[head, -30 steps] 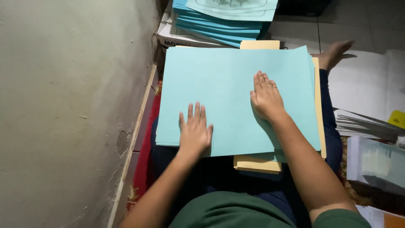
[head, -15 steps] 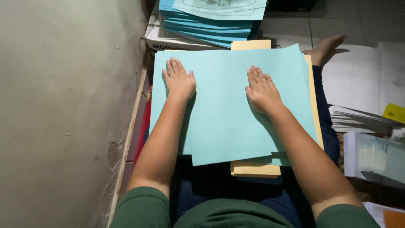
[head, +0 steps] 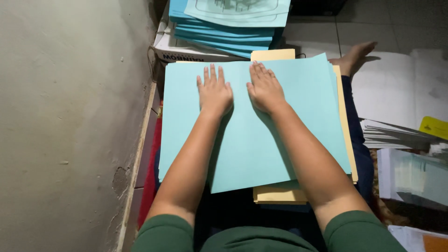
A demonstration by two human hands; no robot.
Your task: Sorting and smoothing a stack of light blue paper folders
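While lying side by side, both hands point(head: 240, 91) press flat, fingers spread, on blue paper point(head: 298, 140).

A white cardboard box point(head: 186, 49) with dark print on its side is being seen at the upper centre-left of the frame, pressed against the wall. It is being weighed down by a stack of light blue sheets point(head: 224, 28). At the right edge, a small yellow label point(head: 434, 127) is being shown lying tilted on a pile of white papers point(head: 396, 135). No screens or signs are being shown.
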